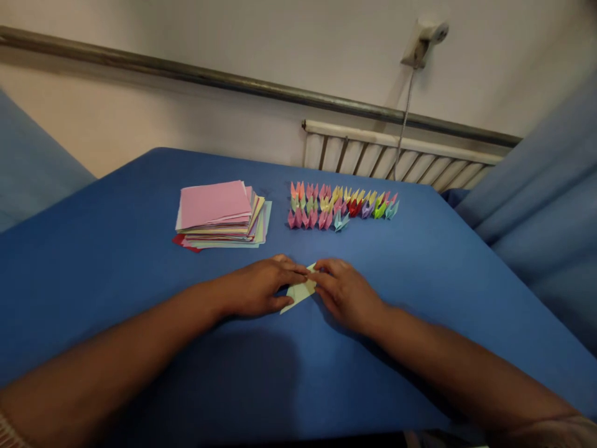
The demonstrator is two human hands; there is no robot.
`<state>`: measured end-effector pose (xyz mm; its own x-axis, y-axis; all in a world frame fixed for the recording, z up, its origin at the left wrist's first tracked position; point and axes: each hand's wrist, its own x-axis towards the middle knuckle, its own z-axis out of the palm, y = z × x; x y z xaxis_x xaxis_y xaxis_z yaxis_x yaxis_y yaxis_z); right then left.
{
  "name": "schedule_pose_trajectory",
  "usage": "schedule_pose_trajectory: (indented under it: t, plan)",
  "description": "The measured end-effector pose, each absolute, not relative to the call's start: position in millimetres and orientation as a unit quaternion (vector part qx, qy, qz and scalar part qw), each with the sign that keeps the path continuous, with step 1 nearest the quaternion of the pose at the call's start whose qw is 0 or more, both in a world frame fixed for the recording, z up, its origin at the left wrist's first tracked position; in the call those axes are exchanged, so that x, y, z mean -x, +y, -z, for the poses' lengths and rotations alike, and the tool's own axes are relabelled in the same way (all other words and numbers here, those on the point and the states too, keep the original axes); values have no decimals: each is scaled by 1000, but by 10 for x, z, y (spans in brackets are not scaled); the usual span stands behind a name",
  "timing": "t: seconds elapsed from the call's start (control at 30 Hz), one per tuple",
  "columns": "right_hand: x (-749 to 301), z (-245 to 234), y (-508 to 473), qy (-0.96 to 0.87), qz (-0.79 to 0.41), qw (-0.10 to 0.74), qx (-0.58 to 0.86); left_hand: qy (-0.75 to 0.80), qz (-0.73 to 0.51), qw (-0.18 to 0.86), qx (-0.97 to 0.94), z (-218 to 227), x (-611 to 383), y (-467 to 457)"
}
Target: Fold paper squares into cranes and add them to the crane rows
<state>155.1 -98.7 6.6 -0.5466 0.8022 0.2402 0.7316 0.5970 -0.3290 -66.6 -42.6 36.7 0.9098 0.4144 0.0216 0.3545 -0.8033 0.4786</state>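
Green paper (pixel 301 292) lies folded on the blue table (pixel 420 267). The left hand (pixel 262 286), thumb and fingers apart, rests on it, probably to steady it; the right hand (pixel 351 295) touches its right end, whether clamped I cannot tell.

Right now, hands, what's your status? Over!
Left hand, right hand: both on pale green paper. Folded, on blue table. Paper stack, paper birds: beyond, not blocking.

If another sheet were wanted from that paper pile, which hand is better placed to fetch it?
Probably the left hand: the paper stack lies nearer to it, while the right hand is farther off. Both hands, though, touch the pale green paper.
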Motion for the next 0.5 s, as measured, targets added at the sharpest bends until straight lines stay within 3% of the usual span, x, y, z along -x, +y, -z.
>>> schedule_pose_trajectory:
  t: [0.5]
  plan:
    - [-1418,54,-1035,-852,-125,199,468,178,-81,181,-964,-371,641,-436]
